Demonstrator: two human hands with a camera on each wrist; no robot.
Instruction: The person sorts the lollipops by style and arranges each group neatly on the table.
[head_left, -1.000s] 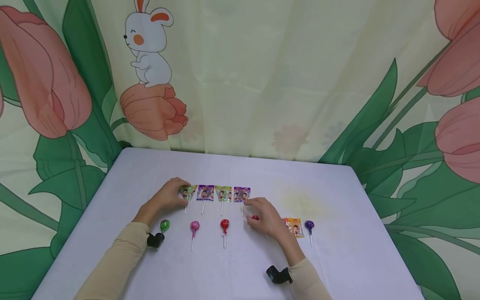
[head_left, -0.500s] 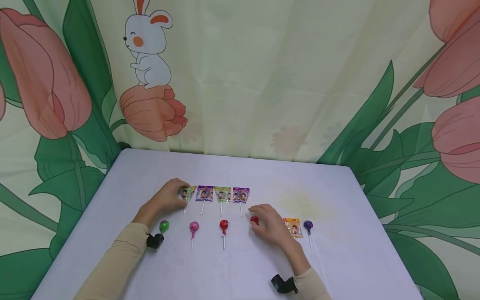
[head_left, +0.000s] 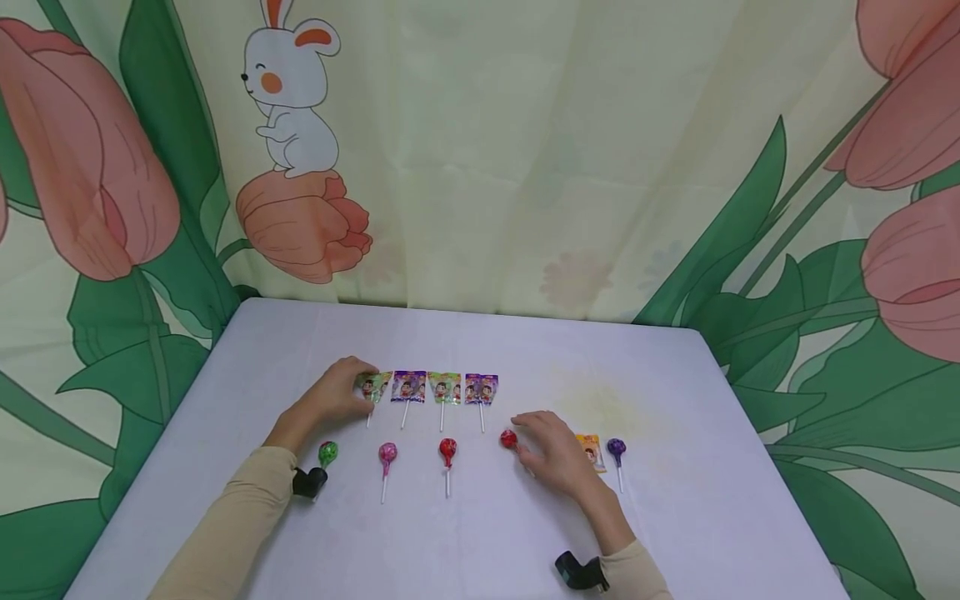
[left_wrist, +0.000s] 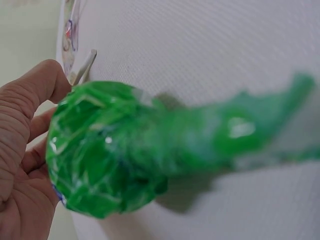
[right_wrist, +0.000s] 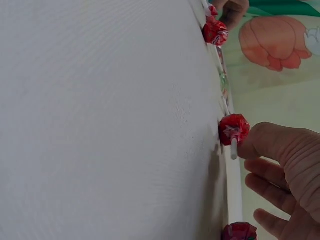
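At the left end of the far row, my left hand holds a flat lollipop in a green wrapper between thumb and fingers. To its right lie several more flat-wrapped lollipops, purple, green and purple, sticks toward me. My right hand hovers with loosely bent fingers beside a round red lollipop; in the right wrist view the thumb overlaps the edge of that red lollipop. A round green lollipop fills much of the left wrist view, below my left hand.
The nearer row holds a pink lollipop, another red lollipop and a purple lollipop at the right. An orange packet lies partly behind my right hand. A white cloth covers the table; a printed curtain hangs behind.
My right hand has drawn back from the rightmost purple flat lollipop, toward the right and nearer me, uncovering the round red lollipop. My left hand has stayed in place.
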